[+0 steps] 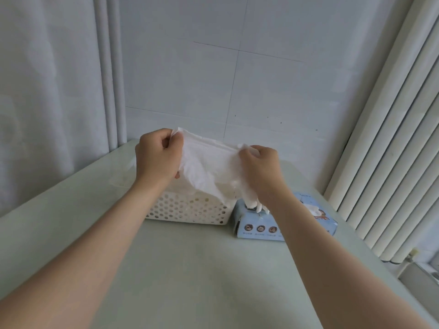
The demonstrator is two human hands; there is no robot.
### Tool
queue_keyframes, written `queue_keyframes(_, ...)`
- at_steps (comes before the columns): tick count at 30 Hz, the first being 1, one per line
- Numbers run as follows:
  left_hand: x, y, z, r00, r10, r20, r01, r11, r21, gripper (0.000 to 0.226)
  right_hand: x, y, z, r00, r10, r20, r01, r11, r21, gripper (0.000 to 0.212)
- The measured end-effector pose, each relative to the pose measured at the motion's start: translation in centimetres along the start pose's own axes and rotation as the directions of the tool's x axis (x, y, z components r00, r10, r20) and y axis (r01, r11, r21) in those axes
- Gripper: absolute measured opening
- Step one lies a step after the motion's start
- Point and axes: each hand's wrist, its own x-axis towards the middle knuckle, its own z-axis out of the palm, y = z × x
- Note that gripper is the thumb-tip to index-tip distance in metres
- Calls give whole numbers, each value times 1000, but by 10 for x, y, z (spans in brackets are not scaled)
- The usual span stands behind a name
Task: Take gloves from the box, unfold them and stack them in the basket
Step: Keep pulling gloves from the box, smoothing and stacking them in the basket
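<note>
A thin white glove [209, 162] hangs stretched between my two hands above the basket. My left hand [158, 155] pinches its left top corner and my right hand [260, 166] pinches its right top corner. The glove's lower part droops toward the white perforated basket [190, 210], which stands on the table below my hands; its inside is mostly hidden by the glove. The light blue glove box [256, 227] lies just right of the basket, with another white glove [255, 205] poking out of its top opening.
The pale green table [190, 269] runs toward a white tiled wall at the back. A grey curtain [47, 91] hangs at the left, and a white ribbed radiator [392, 150] stands close along the table's right edge.
</note>
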Motion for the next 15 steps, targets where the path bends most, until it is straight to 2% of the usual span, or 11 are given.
queue_keyframes(4,14,-15,-10,996,-66,-51,74,982,172,42,26,-6,24,993,-59,101,81,970,-231,34)
queue_keyframes(8,27,-30,-18,995,35,-93,6,913,408,33,42,-6,45,986,-62,156,115,926,-359,24)
queue_keyframes(11,27,-35,-21,996,69,-52,-19,766,642,15,47,0,53,982,-25,185,104,897,-430,24)
queue_keyframes(13,24,-40,-23,999,48,-9,-24,645,764,15,45,3,56,981,-19,193,122,834,-537,38)
queue_keyframes(15,23,-45,-24,996,92,17,-65,543,837,23,40,3,55,981,-84,177,179,753,-633,52)
